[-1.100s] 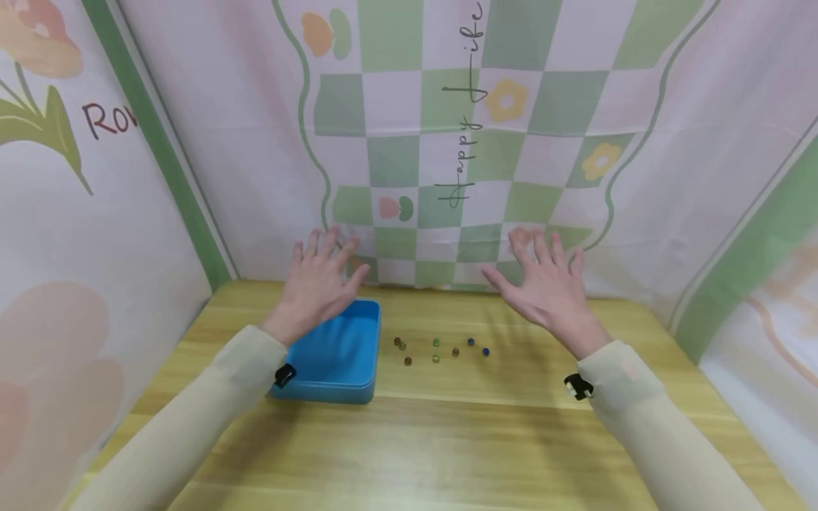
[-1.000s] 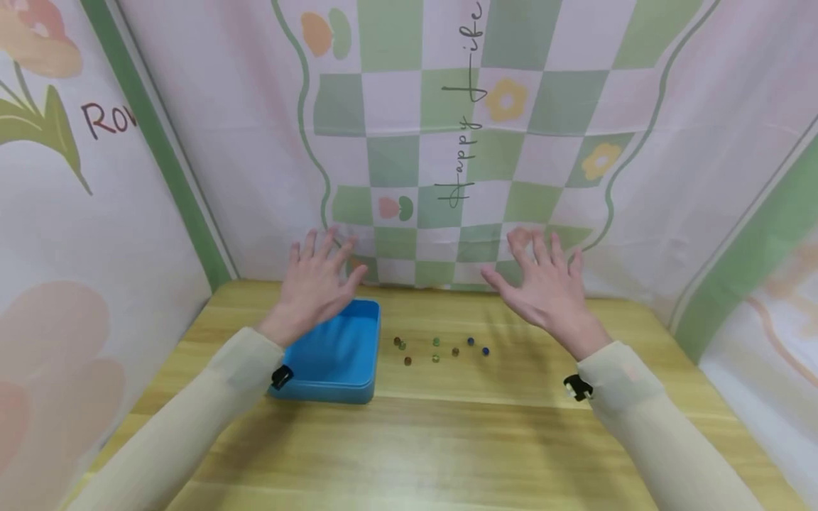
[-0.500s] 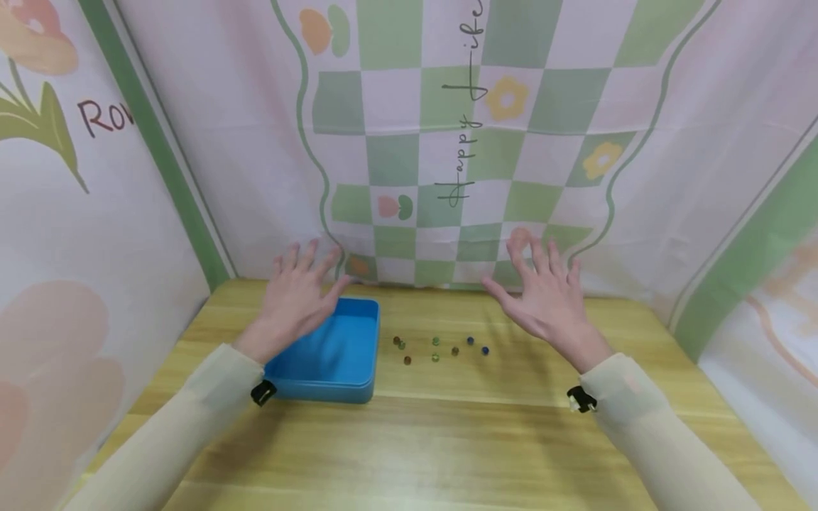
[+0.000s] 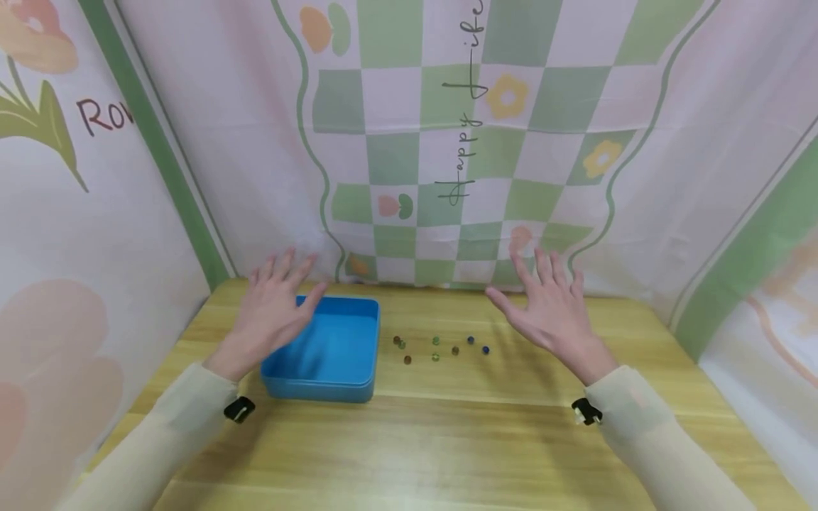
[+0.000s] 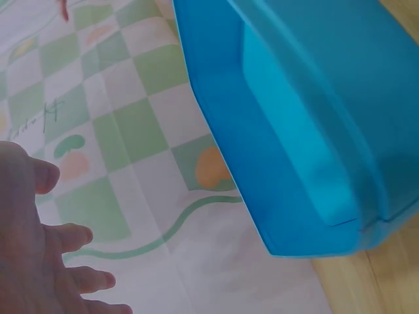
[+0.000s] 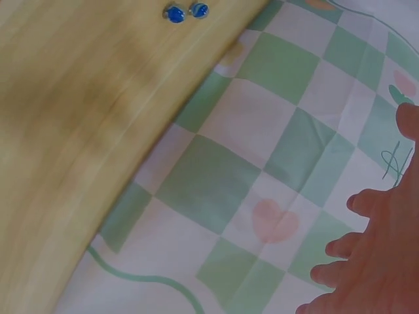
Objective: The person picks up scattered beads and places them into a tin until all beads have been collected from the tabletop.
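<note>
My left hand (image 4: 271, 312) is held in the air over the left side of a blue open-topped box (image 4: 351, 392), fingers spread and holding nothing. Part of the box's left rim is hidden behind it. To the right of the box several small glass marbles lie scattered: brown ones such as the front marble (image 4: 407, 360), green ones like the middle marble (image 4: 436, 357), and two blue marbles (image 6: 175, 13). My right hand (image 4: 552, 316) hovers to the right of the blue marbles, its fingers apart and nothing in it. The left wrist view shows the box's wall (image 5: 386, 98) close beside the left hand.
The wooden table (image 4: 409, 454) carries the box and marbles. A patterned cloth (image 4: 441, 156) with green checks hangs along its back edge, and more cloth (image 4: 70, 234) closes off the left side. Both sleeves carry a black wrist strap, like the left strap (image 4: 239, 409).
My left hand has moved left and a little toward me, uncovering more of the box. The right hand has come slightly nearer. Box and marbles stay where they were.
</note>
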Demonstrator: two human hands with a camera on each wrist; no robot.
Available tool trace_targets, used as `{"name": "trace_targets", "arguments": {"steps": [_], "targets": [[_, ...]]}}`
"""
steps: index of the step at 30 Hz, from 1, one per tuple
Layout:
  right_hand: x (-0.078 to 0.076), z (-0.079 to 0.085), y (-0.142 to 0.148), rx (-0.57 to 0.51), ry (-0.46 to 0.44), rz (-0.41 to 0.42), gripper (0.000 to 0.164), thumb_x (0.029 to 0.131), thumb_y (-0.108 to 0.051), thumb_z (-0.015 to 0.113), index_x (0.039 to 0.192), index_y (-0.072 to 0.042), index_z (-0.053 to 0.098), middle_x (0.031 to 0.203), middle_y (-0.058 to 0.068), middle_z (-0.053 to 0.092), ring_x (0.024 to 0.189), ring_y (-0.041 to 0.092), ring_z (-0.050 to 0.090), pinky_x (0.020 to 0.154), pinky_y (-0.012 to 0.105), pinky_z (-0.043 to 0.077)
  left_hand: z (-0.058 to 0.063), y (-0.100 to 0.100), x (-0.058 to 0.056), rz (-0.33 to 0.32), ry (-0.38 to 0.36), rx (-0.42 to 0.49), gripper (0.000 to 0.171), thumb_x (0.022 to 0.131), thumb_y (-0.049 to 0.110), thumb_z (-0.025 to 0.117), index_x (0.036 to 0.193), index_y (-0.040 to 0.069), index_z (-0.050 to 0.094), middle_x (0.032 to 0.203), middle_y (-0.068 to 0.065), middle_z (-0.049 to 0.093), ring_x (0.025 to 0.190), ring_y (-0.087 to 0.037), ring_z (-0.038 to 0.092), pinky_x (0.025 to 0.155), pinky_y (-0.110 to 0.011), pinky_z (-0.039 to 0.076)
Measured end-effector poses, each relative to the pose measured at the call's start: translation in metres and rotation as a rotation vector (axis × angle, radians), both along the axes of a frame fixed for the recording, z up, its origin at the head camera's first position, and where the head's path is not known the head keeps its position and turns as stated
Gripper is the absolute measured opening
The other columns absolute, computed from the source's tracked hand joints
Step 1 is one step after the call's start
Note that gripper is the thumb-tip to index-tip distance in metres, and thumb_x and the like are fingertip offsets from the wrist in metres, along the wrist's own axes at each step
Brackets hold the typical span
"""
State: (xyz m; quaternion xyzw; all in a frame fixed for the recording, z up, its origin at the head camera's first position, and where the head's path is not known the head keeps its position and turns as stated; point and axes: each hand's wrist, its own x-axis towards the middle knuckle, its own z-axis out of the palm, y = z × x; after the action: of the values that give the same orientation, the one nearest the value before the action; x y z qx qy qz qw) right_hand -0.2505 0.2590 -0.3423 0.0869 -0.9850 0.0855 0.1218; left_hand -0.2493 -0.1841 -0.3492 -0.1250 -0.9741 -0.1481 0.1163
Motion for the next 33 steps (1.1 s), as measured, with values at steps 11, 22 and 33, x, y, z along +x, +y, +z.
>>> {"name": "trace_targets", "arguments": {"steps": [11, 22, 33], "targets": [[0.01, -0.011, 0.003, -0.023, 0.028, 0.02, 0.095, 0.101, -0.077, 0.038, 0.169, -0.013, 0.02, 0.172, 0.028, 0.003, 0.155, 0.055, 0.003, 0.119, 0.078, -0.009, -0.007, -0.011, 0.019, -0.014, 0.028, 0.005, 0.072, 0.111, 0.06, 0.034, 0.169, 0.018, 0.025, 0.173, -0.023, 0.016, 0.155, -0.054, 0.014, 0.123, -0.074, 0.013], [0.02, -0.019, 0.002, -0.065, 0.08, 0.056, 0.091, 0.103, -0.07, 0.044, 0.165, -0.003, 0.031, 0.167, 0.034, 0.019, 0.152, 0.055, 0.019, 0.119, 0.081, 0.005, -0.018, -0.023, 0.038, -0.028, 0.063, 0.028, 0.071, 0.111, 0.054, 0.041, 0.168, 0.013, 0.029, 0.168, -0.028, 0.026, 0.151, -0.053, 0.025, 0.119, -0.075, 0.024], [0.029, -0.034, 0.006, -0.109, 0.146, 0.067, 0.081, 0.104, -0.06, 0.054, 0.153, 0.004, 0.049, 0.153, 0.034, 0.045, 0.137, 0.057, 0.043, 0.108, 0.078, 0.037, -0.027, -0.034, 0.054, -0.016, 0.027, 0.014, 0.076, 0.11, 0.055, 0.045, 0.166, 0.007, 0.03, 0.164, -0.034, 0.029, 0.149, -0.058, 0.025, 0.118, -0.077, 0.023]]}}
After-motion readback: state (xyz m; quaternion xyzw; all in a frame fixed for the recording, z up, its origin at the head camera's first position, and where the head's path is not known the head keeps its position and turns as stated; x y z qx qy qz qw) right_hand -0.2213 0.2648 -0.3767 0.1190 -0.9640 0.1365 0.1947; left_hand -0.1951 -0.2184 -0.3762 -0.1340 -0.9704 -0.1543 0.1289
